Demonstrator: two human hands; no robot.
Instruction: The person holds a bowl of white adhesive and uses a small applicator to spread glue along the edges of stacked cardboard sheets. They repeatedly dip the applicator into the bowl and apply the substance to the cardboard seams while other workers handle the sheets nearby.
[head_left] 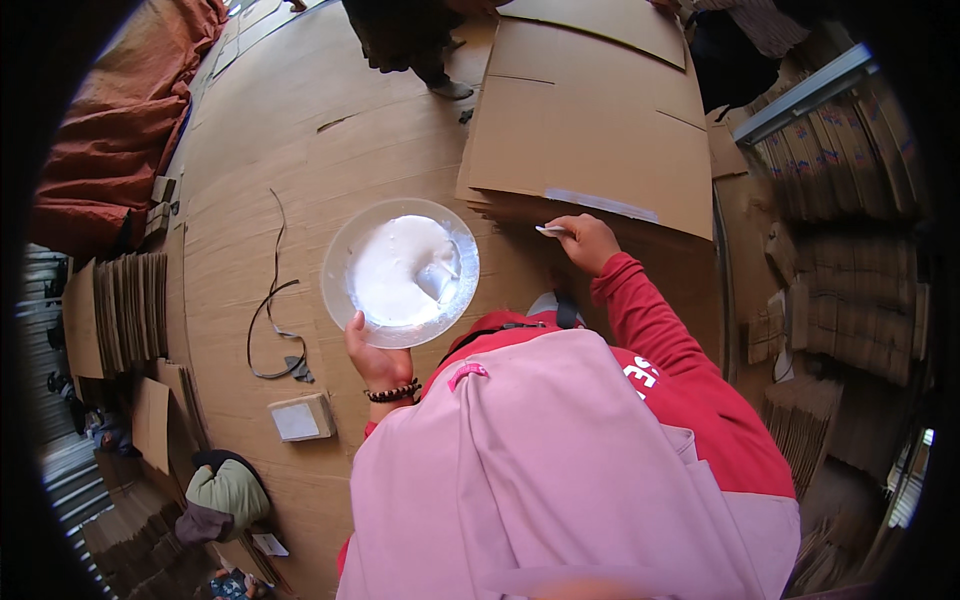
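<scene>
Presently: bowl (337, 268) of white paste (385, 272), nine-to-ten o'clock, rim gripped at seven by fingers of your left hand (380, 360); small whitish piece (549, 231), one-to-two o'clock, pinched in fingers of your right hand (592, 243).

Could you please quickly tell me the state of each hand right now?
Left hand: holding the round bowl, thumb at its rim.
Right hand: closed on a small white object, too small to identify.

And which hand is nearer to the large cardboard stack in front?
Right: the right hand is close to the near edge of the cardboard stack; the left hand is farther away, leftward, holding the bowl.
</scene>
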